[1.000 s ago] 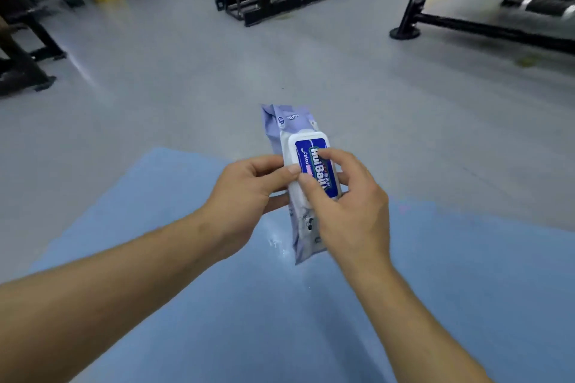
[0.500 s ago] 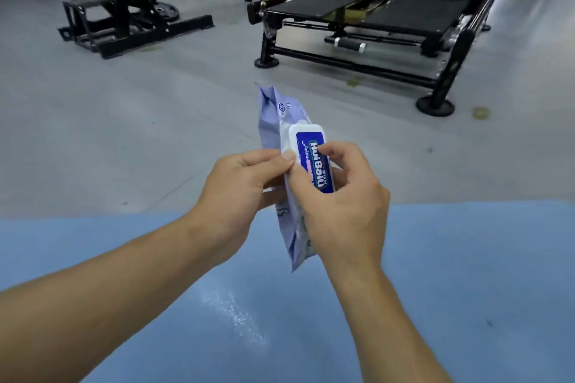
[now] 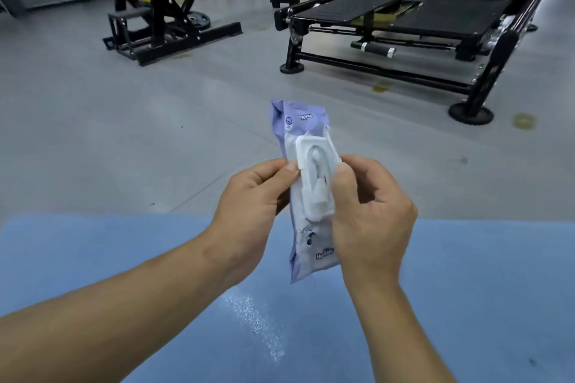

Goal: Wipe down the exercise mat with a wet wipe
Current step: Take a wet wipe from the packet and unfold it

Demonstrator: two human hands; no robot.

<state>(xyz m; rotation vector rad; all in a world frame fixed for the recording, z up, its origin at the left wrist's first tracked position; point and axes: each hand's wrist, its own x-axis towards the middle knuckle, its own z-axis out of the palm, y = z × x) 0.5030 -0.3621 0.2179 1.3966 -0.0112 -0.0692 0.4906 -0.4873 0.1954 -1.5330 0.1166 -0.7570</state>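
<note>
A lilac pack of wet wipes [image 3: 298, 121] is held upright in front of me, above the blue exercise mat [image 3: 466, 274]. My left hand [image 3: 249, 208] grips the pack's left edge, thumb on its front. My right hand [image 3: 370, 211] holds the pack's right side, its thumb against the flipped-open white plastic lid [image 3: 315, 165]. The lid's white inner side faces me. No wipe shows outside the pack. A shiny wet patch [image 3: 255, 323] lies on the mat below the pack.
Grey gym floor [image 3: 124, 134] stretches beyond the mat. A black platform machine [image 3: 404, 19] stands at the back right. A black rack with a weight plate [image 3: 168, 25] stands at the back left. Small stains mark the floor on the right.
The pack's lid, closed with its blue label showing before, is now flipped open. My view has swung right and risen, bringing the gym machines closer to centre.
</note>
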